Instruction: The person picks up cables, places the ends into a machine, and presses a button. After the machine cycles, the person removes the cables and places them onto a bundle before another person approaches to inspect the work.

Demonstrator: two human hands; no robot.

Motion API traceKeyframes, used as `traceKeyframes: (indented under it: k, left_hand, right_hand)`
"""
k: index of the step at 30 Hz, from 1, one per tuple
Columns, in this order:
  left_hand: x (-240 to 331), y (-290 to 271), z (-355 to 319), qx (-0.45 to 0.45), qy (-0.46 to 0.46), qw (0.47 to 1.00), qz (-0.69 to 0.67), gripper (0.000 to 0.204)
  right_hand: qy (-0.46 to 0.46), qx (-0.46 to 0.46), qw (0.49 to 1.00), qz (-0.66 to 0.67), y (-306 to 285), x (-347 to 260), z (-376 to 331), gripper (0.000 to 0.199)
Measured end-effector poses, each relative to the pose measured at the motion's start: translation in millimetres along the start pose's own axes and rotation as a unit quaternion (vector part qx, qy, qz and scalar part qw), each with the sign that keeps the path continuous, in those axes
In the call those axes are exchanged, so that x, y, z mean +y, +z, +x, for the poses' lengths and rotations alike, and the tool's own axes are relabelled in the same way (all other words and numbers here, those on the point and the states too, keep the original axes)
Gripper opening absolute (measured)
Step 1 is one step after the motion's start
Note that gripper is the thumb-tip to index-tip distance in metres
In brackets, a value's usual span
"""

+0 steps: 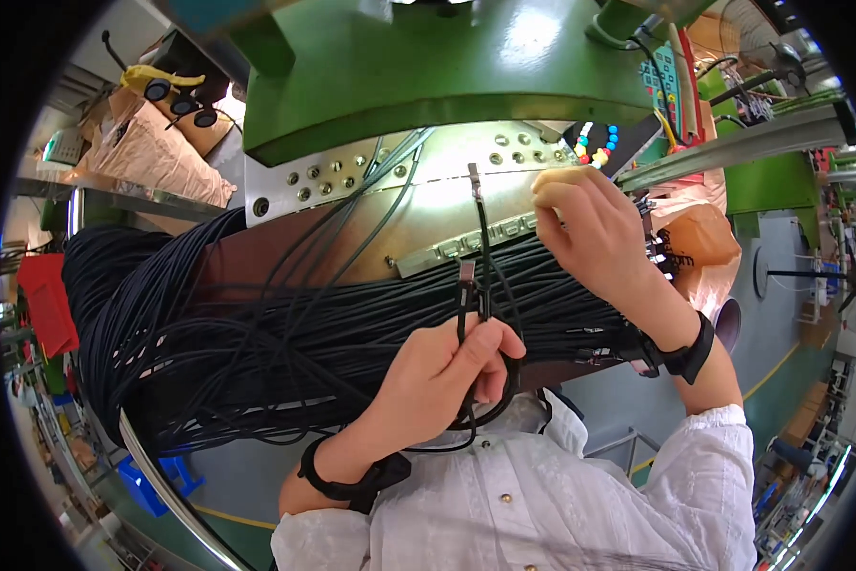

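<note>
The left hand [447, 371] was closed around two thin black cables [476, 285], their metal plugs standing up over the cable bundle [257, 324] lying across the surface [418, 214]. The right hand [590, 228] pinched something pale near the surface's far edge.

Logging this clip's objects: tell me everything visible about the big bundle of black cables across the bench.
The bundle of black cables is a thick mass of many thin, smooth, rubbery-looking cords. It lies across a brown work surface below a green machine, looping round at its left end. The left hand holds two cable ends upright over it; the right hand hovers above its right part.
</note>
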State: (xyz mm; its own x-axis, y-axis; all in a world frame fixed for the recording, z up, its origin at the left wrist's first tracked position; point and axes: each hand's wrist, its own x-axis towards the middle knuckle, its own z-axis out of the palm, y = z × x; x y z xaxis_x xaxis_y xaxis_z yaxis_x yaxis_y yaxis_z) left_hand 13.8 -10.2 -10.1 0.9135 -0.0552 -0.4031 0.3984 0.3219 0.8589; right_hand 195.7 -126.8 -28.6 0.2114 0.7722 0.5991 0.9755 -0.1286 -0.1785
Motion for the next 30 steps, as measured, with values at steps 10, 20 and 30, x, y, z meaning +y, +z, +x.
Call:
traceKeyframes:
  k: [10, 20, 30]
  left_hand:
    - [7.9, -6.2, 8.3, 0.160, 0.124, 0.971, -0.124, 0.044]
    - [11.1, -22.9, 27.6, 0.142, 0.141, 0.911, -0.360, 0.041]
    - [-4.8, -11.5, 32.1, 0.052, 0.062, 0.925, -0.370, 0.028]
  right_hand:
    - [0.119, -0.068, 0.971, 0.194, 9.2, 11.6, -14.1, 0.011]
    - [0.233, -0.096, 0.915, 0.316, 23.3, 4.3, -22.5, 0.010]
    - [0.178, -0.220, 0.935, 0.215, 10.7, 13.7, -11.7, 0.014]
